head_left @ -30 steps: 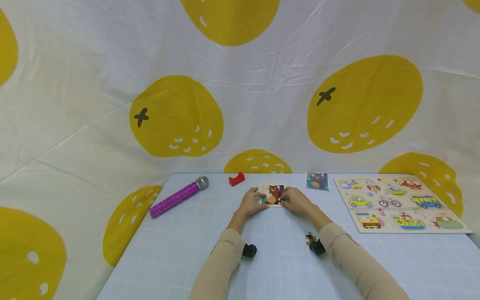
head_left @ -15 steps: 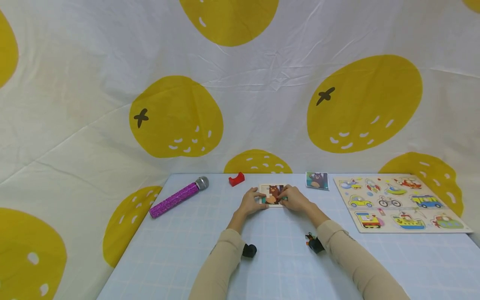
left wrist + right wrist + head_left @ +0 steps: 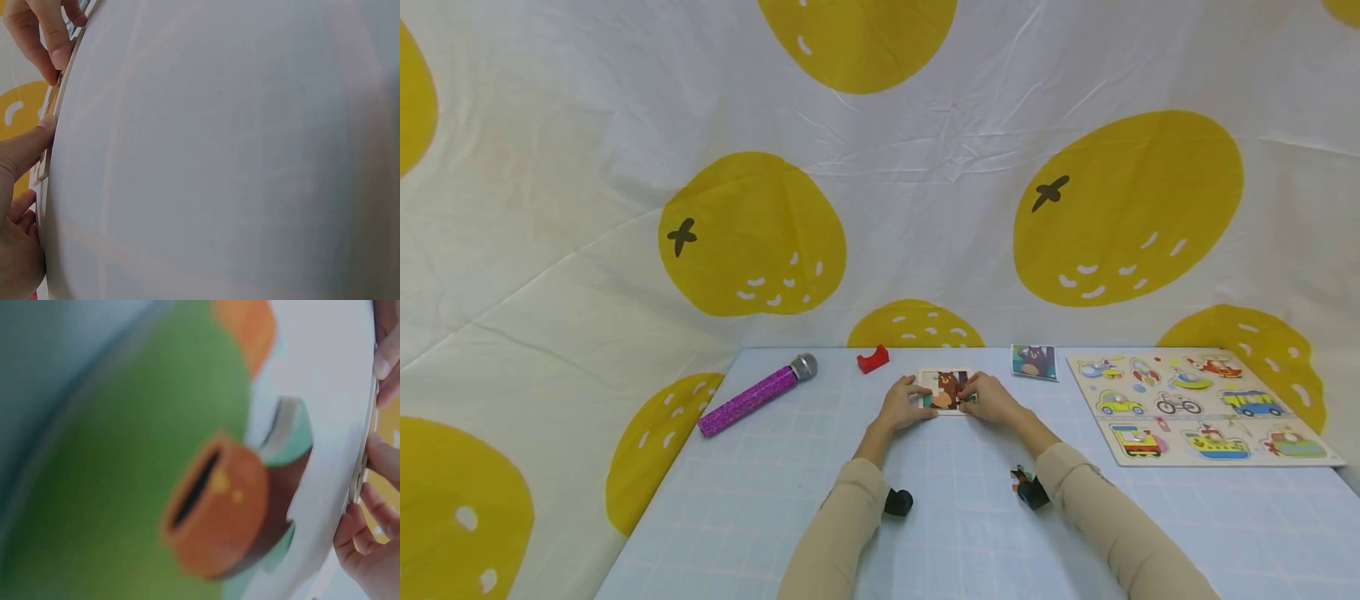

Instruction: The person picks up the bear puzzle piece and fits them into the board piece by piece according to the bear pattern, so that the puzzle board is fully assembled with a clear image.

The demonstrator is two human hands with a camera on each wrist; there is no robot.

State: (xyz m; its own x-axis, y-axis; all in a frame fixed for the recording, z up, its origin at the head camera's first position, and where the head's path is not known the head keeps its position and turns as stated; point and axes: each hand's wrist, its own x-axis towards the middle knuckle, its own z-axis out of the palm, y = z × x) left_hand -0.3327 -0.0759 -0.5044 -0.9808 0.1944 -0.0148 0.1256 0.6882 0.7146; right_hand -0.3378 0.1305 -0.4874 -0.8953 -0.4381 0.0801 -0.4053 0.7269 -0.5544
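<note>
A small square puzzle board [image 3: 945, 390] with a brown bear picture lies toward the back of the table. My left hand [image 3: 900, 404] grips its left side, the thumb [image 3: 47, 122] on the near edge. Over the board's right side, my right hand [image 3: 995, 402] pinches a small puzzle piece [image 3: 969, 398], mostly covered by the fingertips. In the right wrist view, both hands show at the right edge, and the right hand's outer fingers [image 3: 350, 540] are curled. Below my right wrist lies a loose puzzle piece [image 3: 219, 512], green with an orange pot shape.
A bear picture card [image 3: 1035, 362] lies behind the right hand. At right is a wooden vehicle puzzle [image 3: 1198, 408]. A glittery purple microphone [image 3: 756, 398] and a red curved block [image 3: 873, 358] lie on the left. A patterned cloth [image 3: 925, 208] hangs behind the table.
The right hand's fingers have shifted slightly on the board's right side, and the piece there sits flatter against the picture. The left hand stays where it was.
</note>
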